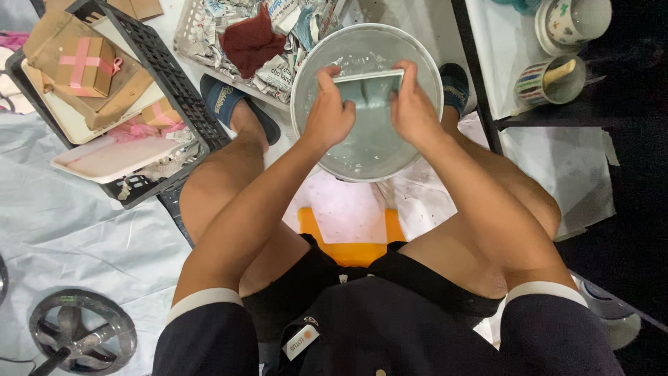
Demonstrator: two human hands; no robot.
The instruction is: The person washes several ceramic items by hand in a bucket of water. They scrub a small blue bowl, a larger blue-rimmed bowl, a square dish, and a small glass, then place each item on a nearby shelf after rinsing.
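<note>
Observed from above: a seated person leans over a round pale bucket (367, 42) that stands on the floor between the feet and holds greyish liquid. The left hand (329, 111) is curled closed around the left edge of a flat rectangular grey slab (367, 90), thumb on the near face and fingers wrapped behind it. The right hand (412, 108) grips the opposite edge in the same closed manner. The slab is held level across the bucket's opening, over the liquid, its lower part coated in the same grey wash; whether it touches the surface cannot be determined. Both forearms pass over the bare knees, and an orange stool (351, 240) shows between the thighs. Blue slippers (224, 103) are on the feet on either side of the bucket. Behind the bucket sits a white basket (191, 28) filled with crumpled newspaper and a dark red cloth (250, 38). To the person's left, a black crate (167, 76) carries brown-paper parcels bound with pink tape (83, 64) and pale trays. A metal wheel-shaped stand (80, 338) lies on the light sheet at lower left. On the table to the person's right stand two painted mugs (553, 80), well apart from the hands.
</note>
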